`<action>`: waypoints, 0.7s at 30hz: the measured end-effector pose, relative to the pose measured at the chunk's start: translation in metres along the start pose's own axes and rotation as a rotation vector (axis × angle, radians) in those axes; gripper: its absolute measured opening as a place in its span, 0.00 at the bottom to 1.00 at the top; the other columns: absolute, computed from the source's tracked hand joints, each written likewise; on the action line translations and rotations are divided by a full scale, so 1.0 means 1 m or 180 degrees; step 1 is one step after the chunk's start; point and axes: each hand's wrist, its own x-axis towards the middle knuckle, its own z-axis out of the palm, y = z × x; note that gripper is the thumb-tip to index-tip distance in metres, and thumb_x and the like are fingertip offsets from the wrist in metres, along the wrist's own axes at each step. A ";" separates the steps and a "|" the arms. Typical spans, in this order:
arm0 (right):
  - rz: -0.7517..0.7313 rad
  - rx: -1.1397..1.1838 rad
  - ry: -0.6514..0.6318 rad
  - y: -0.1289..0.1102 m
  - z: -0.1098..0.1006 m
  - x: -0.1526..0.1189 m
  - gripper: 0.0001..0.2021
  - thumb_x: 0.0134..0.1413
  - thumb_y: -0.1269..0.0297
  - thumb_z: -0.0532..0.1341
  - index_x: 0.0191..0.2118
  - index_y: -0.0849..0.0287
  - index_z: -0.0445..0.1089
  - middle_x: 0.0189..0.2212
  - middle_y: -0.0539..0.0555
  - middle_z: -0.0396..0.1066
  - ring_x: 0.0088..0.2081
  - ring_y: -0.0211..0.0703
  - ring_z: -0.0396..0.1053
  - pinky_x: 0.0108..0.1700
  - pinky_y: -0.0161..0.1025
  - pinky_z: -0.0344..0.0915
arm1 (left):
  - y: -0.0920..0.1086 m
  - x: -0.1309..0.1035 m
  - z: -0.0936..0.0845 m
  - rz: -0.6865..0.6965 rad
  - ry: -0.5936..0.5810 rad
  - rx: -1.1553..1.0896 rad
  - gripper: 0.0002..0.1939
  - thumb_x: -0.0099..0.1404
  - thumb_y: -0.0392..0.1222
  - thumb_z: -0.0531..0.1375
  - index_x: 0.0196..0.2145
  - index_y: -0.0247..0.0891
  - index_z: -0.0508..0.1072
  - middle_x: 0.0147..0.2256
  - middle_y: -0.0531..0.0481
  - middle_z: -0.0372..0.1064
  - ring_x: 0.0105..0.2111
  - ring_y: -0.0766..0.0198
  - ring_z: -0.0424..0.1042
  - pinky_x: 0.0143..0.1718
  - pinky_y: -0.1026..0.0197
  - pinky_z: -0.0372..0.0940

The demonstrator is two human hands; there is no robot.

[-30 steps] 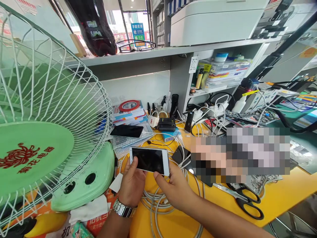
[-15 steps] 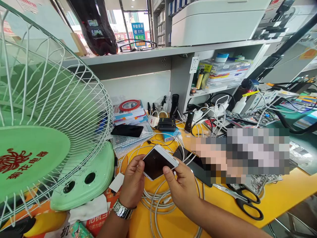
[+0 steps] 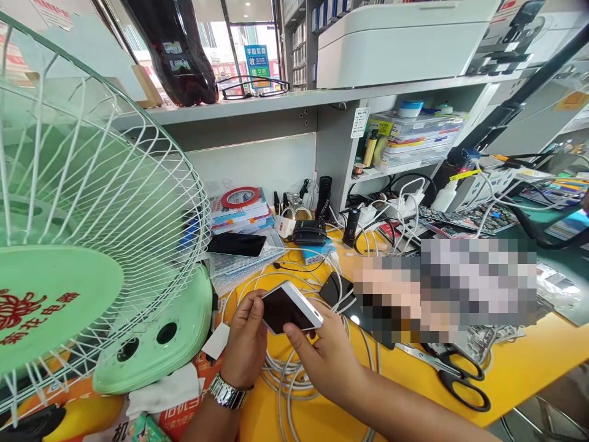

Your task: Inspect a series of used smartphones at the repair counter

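A white phone with a dark screen (image 3: 286,309) is held between both hands above the yellow table, tilted so that its white side edge shows. My left hand (image 3: 247,334) grips the phone's left end, thumb on the front; a silver watch (image 3: 226,391) is on that wrist. My right hand (image 3: 327,353) closes on the lower right part, its thumb on the screen's edge and its other fingers mostly hidden behind. Under the hands lies a coiled white cable (image 3: 289,393). Another dark phone (image 3: 336,288) rests just behind the right hand.
A green fan (image 3: 59,294) fills the left side. Black-handled scissors (image 3: 462,380) lie at the right, near a blurred patch (image 3: 478,279). Behind are a phone (image 3: 237,244) on bubble wrap, red tape (image 3: 240,197), a black flashlight (image 3: 324,197), tangled cables and a shelf (image 3: 257,105).
The phone has turned and tilted in my hands, showing more of its white side edge. My right hand has shifted slightly left.
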 end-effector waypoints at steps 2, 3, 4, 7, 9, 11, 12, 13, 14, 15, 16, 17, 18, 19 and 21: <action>0.0000 0.0044 -0.0038 0.000 -0.001 0.000 0.08 0.62 0.63 0.57 0.38 0.58 0.71 0.32 0.54 0.72 0.35 0.44 0.70 0.38 0.39 0.65 | 0.000 0.000 0.000 0.0030 -0.0010 0.0054 0.18 0.56 0.55 0.67 0.38 0.41 0.74 0.37 0.50 0.75 0.41 0.59 0.72 0.43 0.59 0.66; -0.0029 0.0060 -0.0030 0.000 -0.001 0.001 0.08 0.62 0.63 0.57 0.38 0.58 0.72 0.32 0.54 0.72 0.34 0.44 0.70 0.38 0.39 0.65 | -0.001 0.000 -0.001 0.0056 -0.0017 0.0074 0.18 0.56 0.55 0.67 0.38 0.41 0.74 0.37 0.50 0.75 0.41 0.60 0.72 0.43 0.59 0.65; -0.0071 0.0073 -0.0013 0.000 -0.001 0.001 0.08 0.62 0.63 0.56 0.38 0.58 0.72 0.32 0.54 0.73 0.34 0.44 0.70 0.38 0.39 0.65 | -0.001 0.000 -0.001 0.0077 -0.0037 0.0091 0.18 0.57 0.56 0.66 0.38 0.41 0.74 0.37 0.50 0.74 0.41 0.60 0.71 0.43 0.60 0.65; -0.0194 0.0104 0.0040 -0.002 -0.001 0.001 0.08 0.63 0.63 0.56 0.40 0.57 0.72 0.34 0.55 0.73 0.35 0.45 0.70 0.39 0.40 0.65 | -0.002 -0.001 -0.001 0.0095 -0.0130 0.0111 0.16 0.60 0.56 0.64 0.40 0.43 0.74 0.40 0.51 0.73 0.41 0.61 0.71 0.42 0.61 0.64; -0.0218 0.0079 0.0058 -0.004 -0.002 0.001 0.09 0.63 0.63 0.55 0.42 0.56 0.73 0.34 0.55 0.73 0.35 0.45 0.70 0.38 0.40 0.65 | -0.003 -0.003 0.000 0.0040 -0.0130 0.0084 0.17 0.61 0.55 0.62 0.44 0.45 0.73 0.43 0.51 0.72 0.43 0.62 0.70 0.43 0.63 0.64; -0.0263 -0.0017 0.0077 -0.003 -0.001 -0.001 0.11 0.64 0.64 0.54 0.45 0.56 0.73 0.32 0.54 0.72 0.33 0.44 0.69 0.36 0.39 0.65 | -0.002 -0.006 0.002 -0.0065 -0.0101 0.0009 0.19 0.63 0.55 0.61 0.49 0.47 0.71 0.45 0.51 0.71 0.44 0.63 0.69 0.43 0.63 0.64; -0.0302 -0.0093 0.0090 -0.002 -0.001 -0.002 0.12 0.64 0.64 0.54 0.47 0.55 0.72 0.31 0.54 0.71 0.32 0.43 0.68 0.35 0.39 0.65 | -0.001 -0.007 0.003 -0.0117 -0.0106 -0.0044 0.21 0.63 0.55 0.61 0.51 0.48 0.70 0.46 0.50 0.71 0.44 0.63 0.69 0.42 0.63 0.64; -0.0372 -0.0180 0.0100 -0.001 -0.001 -0.003 0.13 0.64 0.64 0.54 0.50 0.55 0.71 0.31 0.54 0.71 0.32 0.43 0.68 0.34 0.39 0.64 | -0.001 -0.008 0.004 -0.0174 -0.0140 -0.0109 0.22 0.64 0.55 0.60 0.54 0.49 0.68 0.46 0.50 0.71 0.43 0.62 0.70 0.42 0.62 0.64; -0.0481 -0.0291 0.0108 0.001 0.000 -0.005 0.14 0.64 0.65 0.54 0.52 0.55 0.70 0.32 0.55 0.71 0.32 0.44 0.68 0.34 0.39 0.65 | 0.000 -0.009 0.005 -0.0252 -0.0194 -0.0190 0.23 0.65 0.55 0.59 0.56 0.50 0.66 0.47 0.49 0.71 0.43 0.62 0.70 0.42 0.60 0.65; -0.0617 -0.0427 0.0114 0.003 0.000 -0.006 0.17 0.63 0.67 0.54 0.55 0.55 0.69 0.34 0.55 0.71 0.33 0.44 0.68 0.35 0.40 0.65 | 0.000 -0.010 0.006 -0.0350 -0.0244 -0.0303 0.25 0.65 0.55 0.58 0.58 0.51 0.64 0.49 0.48 0.71 0.43 0.60 0.71 0.43 0.59 0.65; -0.0762 -0.0574 0.0115 0.006 0.001 -0.007 0.19 0.61 0.69 0.54 0.57 0.56 0.67 0.35 0.56 0.71 0.34 0.45 0.68 0.36 0.41 0.65 | 0.000 -0.010 0.006 -0.0474 -0.0301 -0.0446 0.26 0.66 0.56 0.57 0.59 0.52 0.62 0.50 0.47 0.70 0.45 0.59 0.71 0.45 0.57 0.65; -0.0896 -0.0724 0.0115 0.008 0.001 -0.008 0.21 0.60 0.71 0.54 0.58 0.56 0.66 0.36 0.57 0.71 0.35 0.46 0.68 0.36 0.41 0.65 | -0.001 -0.011 0.007 -0.0616 -0.0368 -0.0604 0.27 0.66 0.57 0.56 0.61 0.53 0.61 0.52 0.47 0.70 0.47 0.57 0.71 0.47 0.55 0.65; -0.0994 -0.0862 0.0117 0.010 0.002 -0.008 0.23 0.58 0.73 0.53 0.59 0.56 0.65 0.36 0.58 0.71 0.35 0.46 0.68 0.35 0.41 0.65 | -0.002 -0.011 0.007 -0.0759 -0.0435 -0.0752 0.28 0.66 0.59 0.55 0.61 0.54 0.60 0.54 0.47 0.69 0.49 0.55 0.70 0.49 0.53 0.65; -0.1038 -0.0974 0.0112 0.012 0.002 -0.008 0.24 0.58 0.74 0.53 0.60 0.56 0.64 0.35 0.57 0.70 0.35 0.46 0.68 0.34 0.41 0.65 | -0.003 -0.011 0.007 -0.0869 -0.0486 -0.0872 0.29 0.66 0.61 0.54 0.62 0.54 0.60 0.55 0.47 0.69 0.51 0.53 0.70 0.51 0.52 0.64; -0.0998 -0.1103 0.0109 0.013 0.002 -0.008 0.24 0.58 0.74 0.53 0.60 0.55 0.64 0.33 0.56 0.69 0.33 0.44 0.66 0.33 0.40 0.64 | -0.004 -0.012 0.006 -0.0971 -0.0538 -0.0988 0.30 0.66 0.62 0.53 0.62 0.54 0.59 0.55 0.48 0.69 0.53 0.52 0.69 0.53 0.50 0.63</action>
